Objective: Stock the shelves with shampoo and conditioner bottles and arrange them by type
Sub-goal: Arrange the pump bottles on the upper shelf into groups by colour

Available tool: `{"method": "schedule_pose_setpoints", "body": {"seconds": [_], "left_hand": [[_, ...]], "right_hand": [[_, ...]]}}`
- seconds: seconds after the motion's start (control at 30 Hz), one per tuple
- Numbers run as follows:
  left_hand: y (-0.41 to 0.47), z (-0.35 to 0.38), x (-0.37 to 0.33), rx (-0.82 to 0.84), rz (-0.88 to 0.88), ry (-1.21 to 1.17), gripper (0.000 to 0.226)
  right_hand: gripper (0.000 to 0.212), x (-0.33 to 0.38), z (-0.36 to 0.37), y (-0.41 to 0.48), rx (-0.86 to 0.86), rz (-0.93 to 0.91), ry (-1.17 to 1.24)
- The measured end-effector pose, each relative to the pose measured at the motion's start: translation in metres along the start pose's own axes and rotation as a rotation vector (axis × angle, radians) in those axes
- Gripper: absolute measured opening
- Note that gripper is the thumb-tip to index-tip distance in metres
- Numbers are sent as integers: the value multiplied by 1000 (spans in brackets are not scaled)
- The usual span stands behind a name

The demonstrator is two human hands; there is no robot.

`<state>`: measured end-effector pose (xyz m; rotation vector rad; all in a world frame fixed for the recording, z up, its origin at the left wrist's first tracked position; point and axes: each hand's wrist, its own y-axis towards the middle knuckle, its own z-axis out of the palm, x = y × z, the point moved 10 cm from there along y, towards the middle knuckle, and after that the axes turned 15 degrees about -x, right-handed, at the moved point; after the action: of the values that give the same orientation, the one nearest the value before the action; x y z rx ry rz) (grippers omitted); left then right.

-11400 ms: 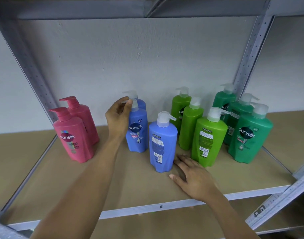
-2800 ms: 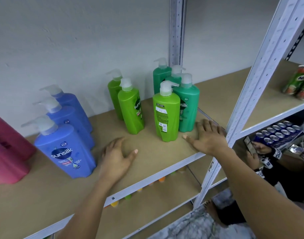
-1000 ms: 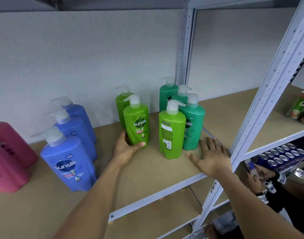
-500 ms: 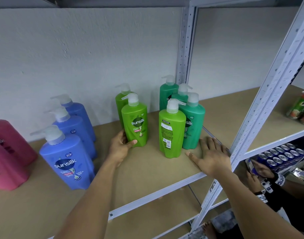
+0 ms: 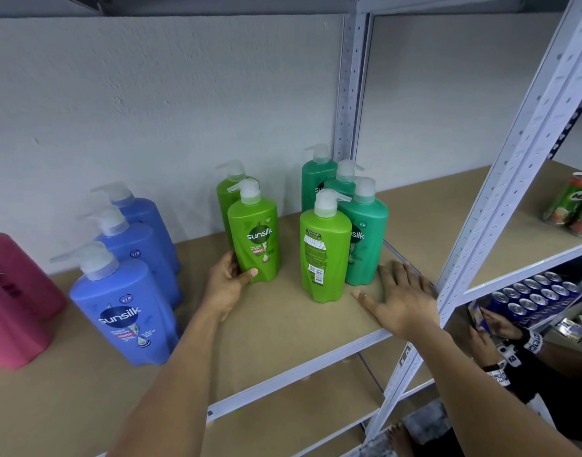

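At the far left edge of the frame, two pink bottles [image 5: 16,298] are standing on the shelf board [image 5: 283,331], partly cut off by the frame. Just right of them, three blue bottles [image 5: 124,305] are lining up in a file running from lower left toward the wall, the front one showing its Sunsilk label to the camera.

In the centre, the left hand [image 5: 228,285] is wrapping around the lower left side of a light green bottle [image 5: 255,235], thumb lying across the front near its base and fingers hidden behind it, so the hand is gripping that bottle, which is standing upright with its label facing forward. A second light green bottle [image 5: 228,196] is standing directly behind it, nearer the wall.

Right of centre, a third light green bottle [image 5: 324,252] is standing apart from that pair, its back label facing the camera, touching or just beside the cluster of three dark green bottles [image 5: 365,239] behind and to its right.

The right hand [image 5: 403,300] is lying flat and empty on the board, fingers spread, just right of those bottles and next to the grey upright post [image 5: 514,153].

At the right edge, green drink cans [image 5: 576,209] are sitting on the neighbouring shelf, and blue-topped cans [image 5: 533,295] are showing on the level below.
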<state>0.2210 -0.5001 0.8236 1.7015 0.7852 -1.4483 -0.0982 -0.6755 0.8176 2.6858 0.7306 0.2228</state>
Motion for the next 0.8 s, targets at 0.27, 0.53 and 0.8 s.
{"method": "schedule_pose_setpoints", "body": {"seconds": [0.27, 0.53, 0.8], "left_hand": [[-1, 1, 0, 7, -23, 4, 55], [-7, -6, -4, -52, -18, 20, 65], [-82, -33, -11, -35, 261, 784, 76]], "right_hand": [[99, -1, 1, 1, -5, 9, 21], [97, -1, 0, -1, -12, 6, 74], [31, 20, -68, -35, -523, 107, 815]]}}
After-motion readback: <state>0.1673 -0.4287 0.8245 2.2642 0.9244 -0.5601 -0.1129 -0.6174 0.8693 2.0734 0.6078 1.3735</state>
